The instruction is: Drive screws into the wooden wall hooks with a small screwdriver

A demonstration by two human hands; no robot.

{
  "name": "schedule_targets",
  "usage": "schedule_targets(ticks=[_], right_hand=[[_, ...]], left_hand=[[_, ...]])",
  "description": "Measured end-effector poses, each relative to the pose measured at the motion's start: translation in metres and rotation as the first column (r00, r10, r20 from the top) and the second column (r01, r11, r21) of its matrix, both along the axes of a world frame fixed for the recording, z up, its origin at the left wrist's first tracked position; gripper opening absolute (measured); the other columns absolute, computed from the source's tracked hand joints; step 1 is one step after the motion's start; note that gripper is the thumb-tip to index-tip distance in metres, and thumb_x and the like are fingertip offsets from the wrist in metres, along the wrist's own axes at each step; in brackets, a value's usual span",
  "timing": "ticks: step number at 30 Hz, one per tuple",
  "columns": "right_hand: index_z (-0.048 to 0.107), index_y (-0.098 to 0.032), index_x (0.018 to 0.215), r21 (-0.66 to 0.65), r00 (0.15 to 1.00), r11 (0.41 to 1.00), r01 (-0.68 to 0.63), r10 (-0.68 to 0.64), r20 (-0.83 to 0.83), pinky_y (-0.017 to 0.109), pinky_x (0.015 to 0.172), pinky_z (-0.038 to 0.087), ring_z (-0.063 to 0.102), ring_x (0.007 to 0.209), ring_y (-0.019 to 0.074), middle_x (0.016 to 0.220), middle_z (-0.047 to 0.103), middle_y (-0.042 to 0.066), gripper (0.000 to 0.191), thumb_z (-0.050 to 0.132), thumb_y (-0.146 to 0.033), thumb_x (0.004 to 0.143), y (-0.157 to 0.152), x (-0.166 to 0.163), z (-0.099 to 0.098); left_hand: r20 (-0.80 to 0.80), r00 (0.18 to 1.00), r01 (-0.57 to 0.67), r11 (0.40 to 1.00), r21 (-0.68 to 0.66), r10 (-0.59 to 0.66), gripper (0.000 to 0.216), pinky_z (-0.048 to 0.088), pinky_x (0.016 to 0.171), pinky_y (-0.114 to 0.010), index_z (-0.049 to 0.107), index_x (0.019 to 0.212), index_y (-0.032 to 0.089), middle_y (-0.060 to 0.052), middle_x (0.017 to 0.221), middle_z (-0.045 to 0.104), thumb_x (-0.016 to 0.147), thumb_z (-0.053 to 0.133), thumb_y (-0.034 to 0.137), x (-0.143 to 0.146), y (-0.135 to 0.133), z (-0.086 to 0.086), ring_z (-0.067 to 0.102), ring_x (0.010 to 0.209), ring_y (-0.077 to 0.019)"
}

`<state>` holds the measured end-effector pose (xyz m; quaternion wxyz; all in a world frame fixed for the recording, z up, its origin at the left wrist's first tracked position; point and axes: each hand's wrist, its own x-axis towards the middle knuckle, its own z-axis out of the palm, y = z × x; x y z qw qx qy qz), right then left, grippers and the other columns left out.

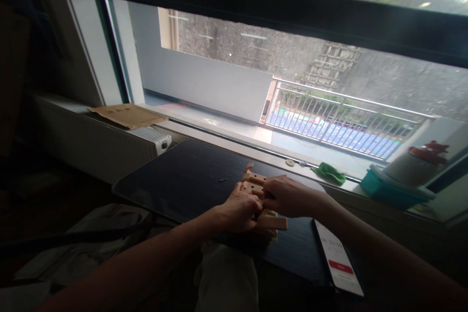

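A small wooden assembly [260,179] of pale blocks with holes sits on the dark table [183,180] in front of me. My left hand [239,210] is curled around its near left side, fingers closed on the wood. Closed as well, my right hand [288,197] grips the assembly from the right, and may pinch a small dark tool that I cannot make out. A wooden piece [272,223] sticks out below both hands. One small dark screw [223,180] lies loose on the table to the left.
A phone [338,263] with a lit timer screen lies at the table's right front. On the window sill are a green cloth [330,172], a teal box [393,191] and a cardboard sheet [127,115]. A white heater [155,137] stands at left.
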<state>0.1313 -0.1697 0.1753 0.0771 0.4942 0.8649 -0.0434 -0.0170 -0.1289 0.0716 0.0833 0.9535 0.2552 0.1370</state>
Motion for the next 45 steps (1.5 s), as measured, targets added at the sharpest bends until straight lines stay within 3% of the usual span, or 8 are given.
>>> schedule_targets(ticks=[6,10,14,18,26,31,39,45], right_hand=[[0.062,-0.021,0.084,-0.014,1.0,1.0,-0.006,0.007,0.011,0.025,0.063,0.034,0.054,0.075,0.0153,0.082,0.062,0.001,0.012,0.055,-0.023,0.074,-0.005,-0.003,0.006],[0.06,-0.018,0.078,-0.021,0.997,0.997,-0.077,0.077,-0.025,0.025,0.068,0.034,0.051,0.074,0.0133,0.079,0.06,0.001,0.008,0.053,-0.016,0.074,-0.003,0.001,0.003],[0.055,-0.017,0.075,-0.018,0.994,0.997,-0.072,0.071,-0.083,0.023,0.061,0.032,0.046,0.067,0.0111,0.076,0.057,0.0,0.001,0.054,-0.018,0.075,-0.001,0.005,-0.004],[0.054,-0.017,0.073,0.009,0.997,1.0,-0.003,0.004,-0.072,0.023,0.056,0.03,0.045,0.064,0.011,0.073,0.056,0.001,0.008,0.054,-0.024,0.077,-0.002,0.003,-0.006],[0.059,-0.017,0.076,0.045,0.996,0.996,-0.076,0.078,-0.048,0.025,0.06,0.031,0.05,0.067,0.0121,0.076,0.06,0.001,0.01,0.051,-0.023,0.079,-0.005,-0.009,-0.005],[0.061,-0.017,0.082,0.008,0.993,0.999,0.046,-0.045,-0.112,0.023,0.058,0.033,0.052,0.067,0.0121,0.078,0.062,0.003,0.02,0.046,-0.03,0.084,-0.007,-0.002,-0.005],[0.063,-0.019,0.078,-0.006,0.994,1.0,0.007,-0.006,0.112,0.025,0.064,0.034,0.059,0.078,0.0157,0.082,0.066,0.003,0.01,0.054,-0.016,0.076,-0.017,-0.017,0.02],[0.061,-0.016,0.077,0.038,0.991,0.999,-0.011,0.006,0.131,0.026,0.068,0.036,0.061,0.08,0.0172,0.083,0.067,0.006,0.013,0.05,-0.019,0.083,-0.013,-0.022,0.011]], left_hand=[[-0.004,1.0,0.009,0.999,0.04,-0.008,0.01,0.026,0.091,-0.045,0.067,0.07,0.021,-0.003,0.086,0.065,0.07,0.064,0.03,0.001,0.002,-0.004,0.052,0.095,-0.0266],[-0.004,1.0,0.0,0.998,0.059,0.001,0.013,0.025,0.092,-0.046,0.067,0.069,0.02,-0.004,0.088,0.065,0.07,0.064,0.032,0.001,0.002,-0.005,0.052,0.095,-0.0272],[-0.009,1.0,0.02,0.998,0.062,-0.02,0.012,0.025,0.093,-0.048,0.066,0.073,0.02,-0.003,0.085,0.065,0.07,0.064,0.032,0.0,0.001,-0.006,0.052,0.094,-0.027],[-0.017,1.0,-0.002,0.998,0.065,0.003,0.01,0.025,0.094,-0.047,0.065,0.071,0.02,-0.004,0.09,0.064,0.069,0.063,0.03,0.0,0.0,-0.004,0.051,0.096,-0.0272],[0.021,1.0,-0.01,0.998,0.054,0.009,0.015,0.025,0.093,-0.048,0.069,0.082,0.024,-0.006,0.102,0.062,0.071,0.06,0.029,0.0,-0.001,-0.004,0.045,0.108,-0.0323],[-0.029,0.999,0.022,0.998,0.063,-0.021,0.009,0.026,0.09,-0.046,0.068,0.07,0.021,-0.004,0.092,0.065,0.07,0.06,0.026,-0.001,-0.001,-0.002,0.049,0.101,-0.0302],[-0.072,0.997,-0.027,0.998,0.049,0.03,0.012,0.026,0.089,-0.046,0.067,0.072,0.019,-0.006,0.09,0.065,0.07,0.062,0.03,0.001,-0.003,0.005,0.051,0.097,-0.0296],[-0.022,0.999,-0.026,0.999,0.036,0.027,0.01,0.026,0.089,-0.044,0.067,0.072,0.02,-0.005,0.088,0.064,0.069,0.062,0.028,0.001,-0.002,0.0,0.05,0.099,-0.0293]])
